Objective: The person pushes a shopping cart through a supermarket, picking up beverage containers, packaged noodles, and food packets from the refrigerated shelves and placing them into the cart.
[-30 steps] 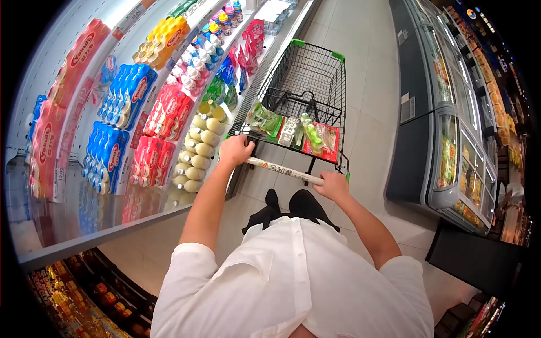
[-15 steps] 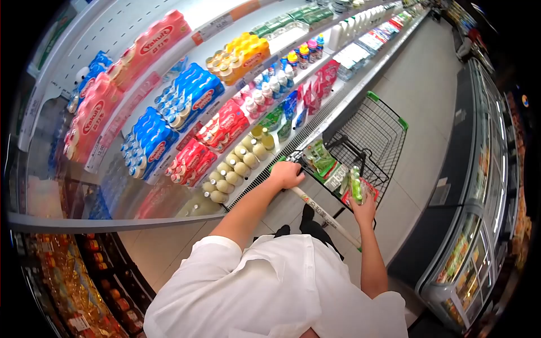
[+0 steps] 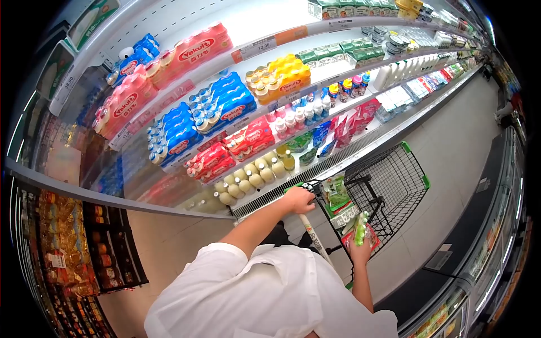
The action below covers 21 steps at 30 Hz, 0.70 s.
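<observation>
My left hand (image 3: 299,200) is closed round the left end of the white cart handle (image 3: 313,234). At the near end of the black wire cart (image 3: 394,180), my right hand (image 3: 360,249) has its fingers round a green bottle pack (image 3: 360,228). Beneath that pack lies a red packet (image 3: 372,239), partly hidden by the hand. Beside it in the cart are a bag of green vegetables (image 3: 337,194) and a white-and-green package (image 3: 344,217).
A lit refrigerated shelf (image 3: 265,48) with Yakult packs (image 3: 225,107) and round bottles (image 3: 256,174) runs along the left. Freezer cases (image 3: 479,225) stand at the right. A dark rack of goods (image 3: 107,248) is at the lower left. Far off, a person (image 3: 505,112) is partly visible.
My right hand has left the handle and taken hold of the green bottle pack. The view has swung left, so more of the shelf shows and the cart appears farther right. My left hand stays on the handle.
</observation>
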Available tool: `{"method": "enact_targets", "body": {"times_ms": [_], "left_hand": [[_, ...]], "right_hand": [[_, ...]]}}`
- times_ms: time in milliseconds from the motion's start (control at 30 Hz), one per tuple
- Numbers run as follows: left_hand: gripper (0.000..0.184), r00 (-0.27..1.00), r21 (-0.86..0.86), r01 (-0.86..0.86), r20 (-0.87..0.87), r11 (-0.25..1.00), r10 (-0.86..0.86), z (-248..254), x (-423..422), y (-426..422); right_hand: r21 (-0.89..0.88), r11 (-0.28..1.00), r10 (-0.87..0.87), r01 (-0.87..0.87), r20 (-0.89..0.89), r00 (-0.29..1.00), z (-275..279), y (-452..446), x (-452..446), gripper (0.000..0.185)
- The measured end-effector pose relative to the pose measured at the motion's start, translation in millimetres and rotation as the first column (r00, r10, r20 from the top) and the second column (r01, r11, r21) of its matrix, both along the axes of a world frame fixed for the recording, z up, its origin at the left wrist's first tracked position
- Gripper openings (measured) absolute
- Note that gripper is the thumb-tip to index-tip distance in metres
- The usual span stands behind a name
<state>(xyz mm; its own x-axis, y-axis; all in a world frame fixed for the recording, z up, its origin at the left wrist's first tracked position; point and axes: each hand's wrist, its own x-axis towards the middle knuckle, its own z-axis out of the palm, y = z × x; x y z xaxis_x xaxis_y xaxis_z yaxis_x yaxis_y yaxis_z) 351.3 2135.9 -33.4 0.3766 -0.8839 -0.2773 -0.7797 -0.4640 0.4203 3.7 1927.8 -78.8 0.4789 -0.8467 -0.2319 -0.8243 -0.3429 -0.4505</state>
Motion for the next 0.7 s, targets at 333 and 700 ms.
{"method": "enact_targets", "body": {"times_ms": [333,700], "left_hand": [[0.051,0.898,-0.207,-0.331,-0.369,0.921,0.240,-2.3,13.2,-21.3],[0.077,0.303,-0.359,-0.496,-0.925,0.791,-0.230,183.9,46.0,-41.7]], "right_hand": [[0.299,0.945,-0.198,0.134,0.196,0.960,88.6,-81.8,-24.9,0.039],[0.648,0.611,-0.388,-0.455,0.746,0.541,246.1,-63.4,109.7,0.041]]}}
